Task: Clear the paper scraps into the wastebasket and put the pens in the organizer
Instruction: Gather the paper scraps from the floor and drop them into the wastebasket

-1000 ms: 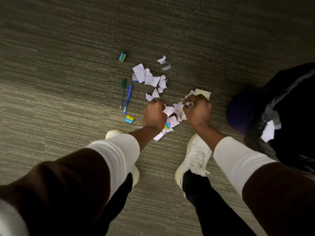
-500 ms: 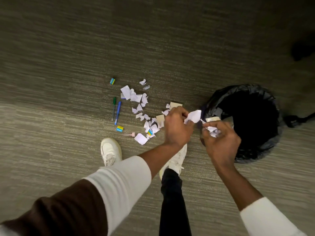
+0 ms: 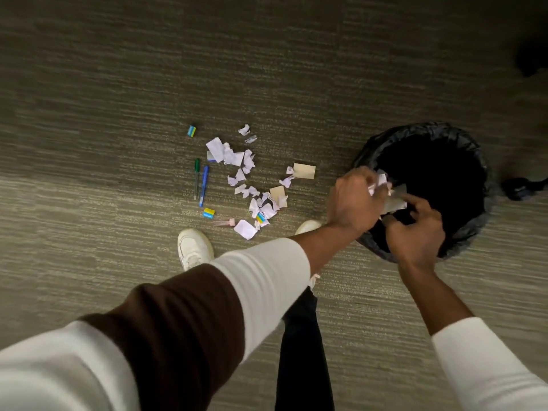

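Note:
A black-lined wastebasket [image 3: 462,137] stands on the carpet at the right. My left hand [image 3: 353,200] is over its near rim, fingers closed on crumpled white paper scraps [image 3: 381,180]. My right hand [image 3: 415,232] is beside it over the opening, pinching another white scrap [image 3: 396,204]. Several paper scraps [image 3: 255,200] lie scattered on the carpet to the left. A green pen [image 3: 196,178] and a blue pen [image 3: 204,185] lie side by side left of the scraps. A pink pen [image 3: 224,223] lies near my shoe. No organizer is in view.
Small blue-and-yellow erasers [image 3: 192,131] [image 3: 208,213] lie near the pens, and another [image 3: 260,217] sits among the scraps. My white shoe [image 3: 192,247] stands just below the scatter. A dark object [image 3: 519,188] lies right of the wastebasket.
Both hands lifted from the scrap pile on the floor and moved right with paper in them, to above the wastebasket opening. The view shifted right and up.

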The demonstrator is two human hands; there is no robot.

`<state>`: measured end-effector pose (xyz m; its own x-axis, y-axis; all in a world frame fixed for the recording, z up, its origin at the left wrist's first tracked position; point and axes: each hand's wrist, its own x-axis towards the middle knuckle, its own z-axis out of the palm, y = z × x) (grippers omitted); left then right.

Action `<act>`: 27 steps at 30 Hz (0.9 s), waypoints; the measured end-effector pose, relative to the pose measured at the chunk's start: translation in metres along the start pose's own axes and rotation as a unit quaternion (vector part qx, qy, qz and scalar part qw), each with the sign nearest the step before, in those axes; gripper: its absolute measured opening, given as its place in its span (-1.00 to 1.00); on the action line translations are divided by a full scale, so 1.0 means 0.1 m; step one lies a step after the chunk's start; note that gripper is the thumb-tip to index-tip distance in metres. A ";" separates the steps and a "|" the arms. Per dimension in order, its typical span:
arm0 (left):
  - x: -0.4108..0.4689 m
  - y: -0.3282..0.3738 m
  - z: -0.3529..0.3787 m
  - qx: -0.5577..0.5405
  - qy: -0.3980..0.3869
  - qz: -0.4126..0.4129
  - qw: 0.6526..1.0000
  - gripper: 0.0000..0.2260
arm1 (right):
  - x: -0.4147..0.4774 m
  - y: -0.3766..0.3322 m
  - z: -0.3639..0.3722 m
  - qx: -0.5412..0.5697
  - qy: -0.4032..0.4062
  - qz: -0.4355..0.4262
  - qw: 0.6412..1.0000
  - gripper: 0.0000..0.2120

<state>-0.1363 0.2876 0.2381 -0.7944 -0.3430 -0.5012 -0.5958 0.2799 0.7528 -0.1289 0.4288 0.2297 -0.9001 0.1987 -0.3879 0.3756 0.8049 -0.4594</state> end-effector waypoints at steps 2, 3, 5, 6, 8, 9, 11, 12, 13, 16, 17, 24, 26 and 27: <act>0.01 -0.10 -0.07 -0.002 0.017 -0.026 1.000 -0.76 | -0.07 -0.03 0.07 0.016 -0.036 -0.013 0.999 -0.52; 0.02 -0.16 -0.13 0.002 0.027 -0.041 0.999 -0.70 | -0.10 -0.03 0.11 0.017 -0.057 -0.027 0.998 -0.49; 0.04 -0.34 -0.25 0.009 0.043 -0.068 0.997 -0.61 | -0.20 -0.06 0.20 -0.016 -0.088 -0.059 0.994 -0.40; 0.04 -0.46 -0.31 0.015 0.044 -0.080 0.996 -0.61 | -0.24 -0.08 0.24 -0.043 -0.094 -0.074 0.992 -0.35; 0.03 -0.71 -0.44 0.039 0.036 -0.100 0.994 -0.64 | -0.31 -0.13 0.30 -0.096 -0.091 -0.084 0.988 -0.29; 0.02 -0.82 -0.51 0.059 0.029 -0.108 0.992 -0.64 | -0.33 -0.14 0.33 -0.116 -0.086 -0.081 0.986 -0.28; -0.03 -1.04 -0.67 0.109 0.011 -0.130 0.985 -0.61 | -0.34 -0.16 0.37 -0.140 -0.077 -0.072 0.985 -0.31; -0.06 -1.15 -0.74 0.136 0.000 -0.139 0.981 -0.62 | -0.34 -0.16 0.39 -0.141 -0.071 -0.070 0.985 -0.37; -0.10 -1.26 -0.80 0.158 -0.012 -0.146 0.977 -0.66 | -0.35 -0.16 0.40 -0.134 -0.060 -0.071 0.987 -0.46; -0.20 -1.46 -0.96 0.205 -0.034 -0.158 0.965 -0.79 | -0.29 -0.13 0.34 -0.079 0.004 -0.032 0.996 -0.70; -0.23 -1.50 -1.01 0.215 -0.039 -0.159 0.963 -0.79 | -0.27 -0.11 0.31 -0.071 0.025 -0.009 0.997 -0.73; -0.33 -1.71 -1.15 0.234 -0.105 -0.155 0.954 -0.75 | -0.33 -0.22 0.21 -0.038 0.025 -0.211 0.976 -0.83; -0.30 -1.85 -1.17 0.242 -0.122 -0.171 0.947 -0.73 | -0.40 -0.38 0.36 -0.041 -0.034 -0.271 0.961 -0.87; -0.28 -1.93 -1.18 0.252 -0.129 -0.178 0.943 -0.69 | -0.43 -0.44 0.47 -0.056 -0.070 -0.288 0.953 -0.88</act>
<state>0.0152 0.1375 0.1574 -0.4977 -0.2836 -0.8197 -0.7585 0.6007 0.2527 -0.0960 0.3582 0.2290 -0.9087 -0.3642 -0.2040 -0.2047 0.8146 -0.5427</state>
